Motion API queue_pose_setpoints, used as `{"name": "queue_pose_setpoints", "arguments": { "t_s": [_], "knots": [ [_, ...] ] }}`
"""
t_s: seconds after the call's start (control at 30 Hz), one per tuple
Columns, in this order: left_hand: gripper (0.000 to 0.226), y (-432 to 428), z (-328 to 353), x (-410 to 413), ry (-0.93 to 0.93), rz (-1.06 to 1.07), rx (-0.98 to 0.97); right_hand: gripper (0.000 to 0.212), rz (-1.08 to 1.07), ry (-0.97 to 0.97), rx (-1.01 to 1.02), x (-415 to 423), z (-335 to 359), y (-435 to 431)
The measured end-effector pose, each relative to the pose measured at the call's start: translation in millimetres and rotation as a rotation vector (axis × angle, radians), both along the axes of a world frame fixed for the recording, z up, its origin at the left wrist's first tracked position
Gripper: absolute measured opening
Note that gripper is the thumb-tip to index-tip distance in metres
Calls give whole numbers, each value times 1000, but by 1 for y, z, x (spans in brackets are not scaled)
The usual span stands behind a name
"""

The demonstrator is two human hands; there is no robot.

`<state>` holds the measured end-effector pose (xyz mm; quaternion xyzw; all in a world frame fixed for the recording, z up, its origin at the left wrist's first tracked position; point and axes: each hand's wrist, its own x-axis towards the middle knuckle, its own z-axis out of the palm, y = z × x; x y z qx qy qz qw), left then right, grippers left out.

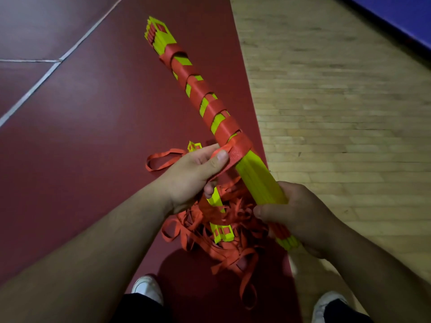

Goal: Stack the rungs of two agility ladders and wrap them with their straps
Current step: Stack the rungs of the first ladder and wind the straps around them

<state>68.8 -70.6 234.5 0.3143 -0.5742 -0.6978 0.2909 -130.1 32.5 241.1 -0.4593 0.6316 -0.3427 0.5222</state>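
A bundle of stacked yellow rungs [258, 178] slants from lower right up to the far left, held off the floor. An orange-red strap [205, 99] spirals around its upper two thirds. My right hand [300, 215] grips the bundle near its lower end. My left hand [196, 173] pinches the strap [235, 155] between thumb and fingers, right where the last turn meets the rungs. Below my hands, a second set of yellow rungs [220, 233] lies on the floor in a tangle of loose orange strap [233, 252].
I stand on a dark red mat [93, 136] with white lines; a wooden floor [338, 113] runs along its right side and a blue surface [408, 17] lies at the top right. My white shoes [147, 287] show at the bottom edge.
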Motion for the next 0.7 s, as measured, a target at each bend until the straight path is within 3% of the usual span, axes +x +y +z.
{"name": "queue_pose_setpoints", "arguments": {
  "t_s": [0.1, 0.2, 0.33, 0.47, 0.57, 0.7],
  "knots": [
    [33, 2, 1, -2, 39, 18, 115, 9, 10, -114, 7, 3, 1, 1],
    [29, 4, -1, -4, 110, -5, 212, 9, 61, -183, 11, 4, 4, 1],
    [30, 4, -2, -4, 81, -8, 110, 25, 145, -234, 58, -3, 8, 0],
    [53, 2, 5, -1, -177, 64, -135, 23, 118, -67, 9, -12, 10, -4],
    [37, 0, 8, 5, -225, 163, -229, 28, 43, 131, -95, -11, 7, -4],
    [27, 1, 6, 6, -140, 192, -193, 33, -40, 281, -151, -8, 1, -4]
  ]
}}
